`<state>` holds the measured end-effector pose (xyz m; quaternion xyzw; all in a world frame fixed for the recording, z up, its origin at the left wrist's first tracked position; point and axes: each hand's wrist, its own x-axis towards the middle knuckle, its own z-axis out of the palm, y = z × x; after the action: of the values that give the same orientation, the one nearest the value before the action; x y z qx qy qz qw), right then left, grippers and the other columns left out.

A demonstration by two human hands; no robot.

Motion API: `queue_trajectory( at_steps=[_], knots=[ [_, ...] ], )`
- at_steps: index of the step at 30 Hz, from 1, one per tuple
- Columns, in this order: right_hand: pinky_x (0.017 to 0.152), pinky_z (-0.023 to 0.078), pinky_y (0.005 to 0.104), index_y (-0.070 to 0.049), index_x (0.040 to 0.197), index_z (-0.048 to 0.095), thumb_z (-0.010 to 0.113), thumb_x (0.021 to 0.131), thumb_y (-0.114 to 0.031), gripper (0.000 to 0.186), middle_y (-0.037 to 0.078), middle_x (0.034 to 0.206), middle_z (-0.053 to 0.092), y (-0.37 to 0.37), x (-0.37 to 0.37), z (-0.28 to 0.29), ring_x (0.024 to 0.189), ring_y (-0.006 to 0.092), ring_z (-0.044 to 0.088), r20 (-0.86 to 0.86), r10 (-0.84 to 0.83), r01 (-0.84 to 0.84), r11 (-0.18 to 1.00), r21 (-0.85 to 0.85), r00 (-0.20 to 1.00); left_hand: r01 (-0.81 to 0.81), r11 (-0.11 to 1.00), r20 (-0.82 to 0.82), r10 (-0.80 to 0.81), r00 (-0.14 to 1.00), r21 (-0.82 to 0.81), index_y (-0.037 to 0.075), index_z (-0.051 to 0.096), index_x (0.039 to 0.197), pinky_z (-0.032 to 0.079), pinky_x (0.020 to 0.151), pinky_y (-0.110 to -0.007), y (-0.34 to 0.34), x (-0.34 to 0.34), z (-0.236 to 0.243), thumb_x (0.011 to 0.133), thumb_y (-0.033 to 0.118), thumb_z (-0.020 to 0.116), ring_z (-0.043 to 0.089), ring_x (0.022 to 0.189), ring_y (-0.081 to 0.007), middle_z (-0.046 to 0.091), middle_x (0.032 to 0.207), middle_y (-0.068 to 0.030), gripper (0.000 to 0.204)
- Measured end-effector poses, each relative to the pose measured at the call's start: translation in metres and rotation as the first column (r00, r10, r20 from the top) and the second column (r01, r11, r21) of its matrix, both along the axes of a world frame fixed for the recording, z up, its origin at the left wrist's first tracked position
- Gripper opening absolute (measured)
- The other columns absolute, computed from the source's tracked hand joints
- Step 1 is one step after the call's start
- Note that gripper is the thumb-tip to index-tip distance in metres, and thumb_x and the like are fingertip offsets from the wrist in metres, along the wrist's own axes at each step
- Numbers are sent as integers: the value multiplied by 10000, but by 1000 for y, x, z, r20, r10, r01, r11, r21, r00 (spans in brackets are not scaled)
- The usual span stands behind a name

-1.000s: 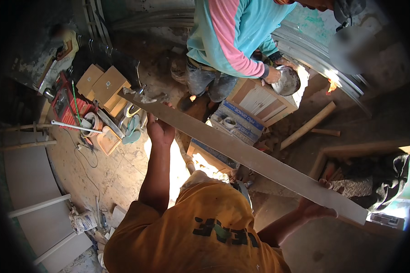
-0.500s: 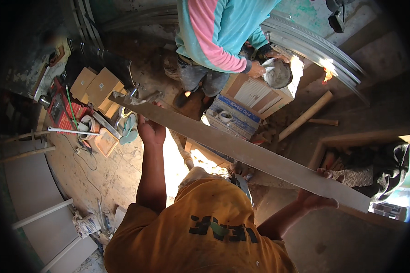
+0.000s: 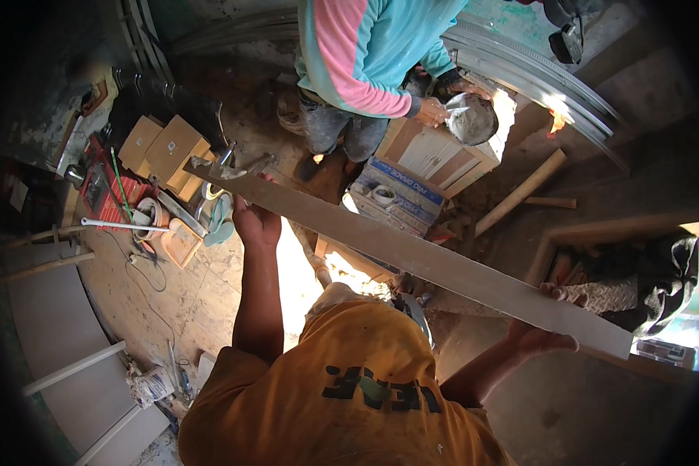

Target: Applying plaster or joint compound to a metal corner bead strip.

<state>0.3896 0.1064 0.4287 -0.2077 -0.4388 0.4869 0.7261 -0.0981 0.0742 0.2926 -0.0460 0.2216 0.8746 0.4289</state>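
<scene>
A long, narrow strip of board (image 3: 396, 245), brownish grey like plasterboard, spans the view, slanting from upper left down to the right. My left hand (image 3: 258, 224) grips its lower edge near the left end, where the board looks broken and ragged. Around the strip's right part, my right hand (image 3: 537, 335) has its palm and thumb below the edge, with fingertips showing over the upper edge. Across from me, a co-worker in a blue and pink top (image 3: 365, 62) holds a round bowl of grey paste (image 3: 472, 119) and a light-coloured tool in it.
Cardboard boxes (image 3: 177, 151), a red case (image 3: 105, 190), blue-green sandals (image 3: 220, 221) and scattered tools lie on the left. Blue-and-white boxes (image 3: 396, 190) stand by the co-worker. Wooden poles (image 3: 522, 193) and a wooden frame with dark cloth (image 3: 668, 279) are on the right.
The strip and both my hands stay almost in place, the right end slightly higher. The co-worker's body and hands have shifted a little left.
</scene>
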Motion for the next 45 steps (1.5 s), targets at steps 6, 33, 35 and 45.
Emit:
queue_trajectory(
  at_steps=[6,33,35,45],
  knots=[
    [967,450,412,-179,1392,388,537,726,-790,916,78,1029,561,-1,2,0,1012,233,561,-8,-25,25,1000,-3,1000,8,1000,-7,-8,1000,16,4,534,1184,490,926,-391,-1,3,3,1030,347,388,576,1018,-277,574,1124,-161,404],
    [996,412,375,-142,1366,434,576,724,-768,908,113,1054,592,-4,1,1,1008,236,547,-37,-9,8,1000,-3,999,-40,997,2,41,999,-63,7,537,1176,497,926,-380,-4,10,12,1023,352,417,582,1015,-263,583,1104,-147,396],
    [997,413,377,-142,1369,433,574,722,-771,913,113,1055,591,-5,0,2,1015,239,550,-31,2,-2,1000,2,1000,-30,997,-22,29,999,-65,6,536,1180,496,928,-377,-4,9,10,1026,350,410,583,1012,-262,584,1102,-149,397],
    [1002,430,426,-137,1375,433,601,703,-768,937,95,1049,601,-3,12,-10,1042,265,562,-76,48,-49,999,-12,996,-22,1000,3,22,1000,10,-13,532,1152,477,931,-385,-9,9,14,1004,366,443,567,1006,-273,578,1072,-151,416]
  ],
)
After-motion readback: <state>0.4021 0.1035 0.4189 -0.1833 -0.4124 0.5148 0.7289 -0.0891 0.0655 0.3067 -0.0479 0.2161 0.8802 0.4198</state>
